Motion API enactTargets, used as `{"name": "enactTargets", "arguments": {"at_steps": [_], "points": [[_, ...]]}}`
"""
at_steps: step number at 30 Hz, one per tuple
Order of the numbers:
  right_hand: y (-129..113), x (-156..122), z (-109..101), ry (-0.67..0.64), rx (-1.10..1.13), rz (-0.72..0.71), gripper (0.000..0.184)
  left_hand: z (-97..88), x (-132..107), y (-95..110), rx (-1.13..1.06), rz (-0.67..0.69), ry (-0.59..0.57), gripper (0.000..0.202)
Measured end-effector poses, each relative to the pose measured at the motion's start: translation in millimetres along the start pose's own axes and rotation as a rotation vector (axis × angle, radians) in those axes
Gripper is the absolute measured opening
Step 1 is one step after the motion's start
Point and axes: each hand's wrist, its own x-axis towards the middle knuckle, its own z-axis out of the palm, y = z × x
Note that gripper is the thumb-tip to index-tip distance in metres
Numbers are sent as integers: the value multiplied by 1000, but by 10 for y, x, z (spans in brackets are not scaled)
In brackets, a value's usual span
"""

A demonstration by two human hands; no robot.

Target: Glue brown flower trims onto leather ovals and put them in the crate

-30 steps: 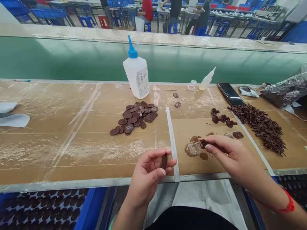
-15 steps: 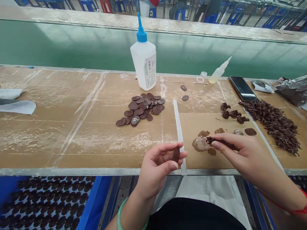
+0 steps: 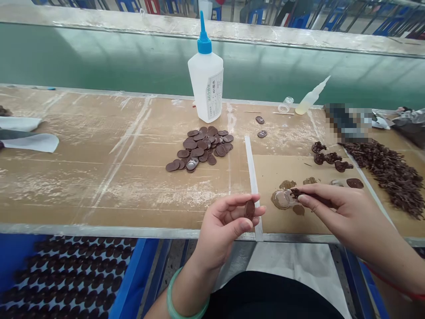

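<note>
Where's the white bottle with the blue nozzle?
In the head view, the white plastic bottle with the blue nozzle stands upright near the far edge of the workbench, just behind the pile of brown discs, left of the small squeeze bottle.

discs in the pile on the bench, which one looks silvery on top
The disc at the front edge of the pile, toward the person: its upper face looks silvery, while the other discs show dull brown.
</note>
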Motion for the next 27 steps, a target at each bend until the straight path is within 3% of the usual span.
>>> {"name": "enactTargets", "arguments": {"at_steps": [27], "points": [[59,-27,4,-55,37,89,28,14,-4,11,-5,-4,28,28]]}}
